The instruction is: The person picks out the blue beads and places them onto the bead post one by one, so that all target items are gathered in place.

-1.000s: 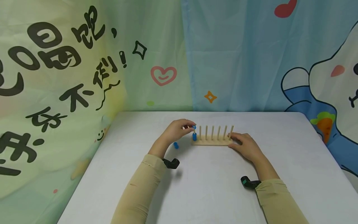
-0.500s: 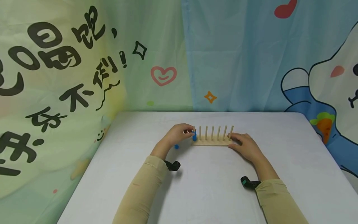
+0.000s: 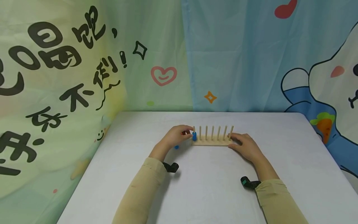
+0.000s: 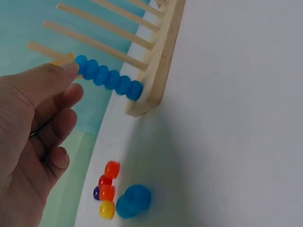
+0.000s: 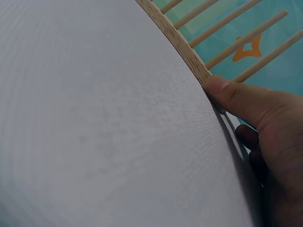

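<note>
A wooden peg rack (image 3: pixel 211 143) with a row of upright pegs stands on the white table. Several blue beads (image 4: pixel 112 79) are stacked on its leftmost peg, whose tip pokes out above them. My left hand (image 3: pixel 174 137) is beside this stack, thumb tip at the edge of the top bead in the left wrist view; its index finger is hidden behind the thumb. The other fingers are loosely curled. At the opposite end, my right hand (image 3: pixel 246 146) holds the rack, with its thumb (image 5: pixel 218 85) pressed against the front edge.
Loose blue beads (image 4: pixel 137 198) lie on the table near the rack's left end. Beside them is a small group with orange beads (image 4: pixel 112 169), a yellow bead (image 4: pixel 107 209) and a dark purple bead (image 4: pixel 96 193). A printed curtain (image 3: pixel 156 56) hangs behind the table.
The left hand has lowered a blue piece down the leftmost peg onto the stack, then shifted slightly left off it. The right hand has stayed on the rack.
</note>
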`<move>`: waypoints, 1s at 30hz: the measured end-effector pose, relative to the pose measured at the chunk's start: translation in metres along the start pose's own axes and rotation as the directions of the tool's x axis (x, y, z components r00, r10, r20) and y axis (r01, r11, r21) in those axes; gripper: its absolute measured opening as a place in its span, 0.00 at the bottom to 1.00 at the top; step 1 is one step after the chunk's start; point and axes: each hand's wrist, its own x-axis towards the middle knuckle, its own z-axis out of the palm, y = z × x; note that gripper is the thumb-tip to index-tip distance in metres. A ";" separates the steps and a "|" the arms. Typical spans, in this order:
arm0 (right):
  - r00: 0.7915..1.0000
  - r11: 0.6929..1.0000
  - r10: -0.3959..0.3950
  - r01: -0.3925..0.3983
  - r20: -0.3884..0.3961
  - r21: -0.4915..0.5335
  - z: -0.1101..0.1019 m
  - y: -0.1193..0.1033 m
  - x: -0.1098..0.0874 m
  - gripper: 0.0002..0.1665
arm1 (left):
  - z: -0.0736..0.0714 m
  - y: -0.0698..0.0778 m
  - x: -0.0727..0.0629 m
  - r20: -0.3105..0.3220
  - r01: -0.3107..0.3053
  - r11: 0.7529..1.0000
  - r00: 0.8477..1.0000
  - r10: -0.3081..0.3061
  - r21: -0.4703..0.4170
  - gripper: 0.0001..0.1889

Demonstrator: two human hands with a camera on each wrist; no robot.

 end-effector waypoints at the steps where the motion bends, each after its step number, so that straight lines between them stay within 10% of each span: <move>1: 1.000 1.000 0.001 -0.001 0.001 0.002 0.000 0.000 0.000 0.34 | -0.001 -0.002 -0.003 -0.012 0.002 1.000 1.000 -0.002 0.005 0.17; 9: 1.000 1.000 -0.008 0.008 -0.007 0.000 -0.001 0.000 0.000 0.34 | -0.004 -0.034 -0.028 -0.088 0.060 0.998 0.994 -0.063 -0.030 0.14; 18: 1.000 1.000 -0.003 0.003 0.014 -0.003 -0.001 0.001 0.000 0.35 | -0.001 -0.067 -0.049 -0.039 0.126 0.992 0.991 -0.127 -0.020 0.13; 30: 1.000 1.000 0.005 -0.005 0.011 -0.002 0.000 0.002 0.001 0.36 | 0.008 -0.073 -0.054 -0.043 0.103 0.994 0.994 -0.105 -0.031 0.12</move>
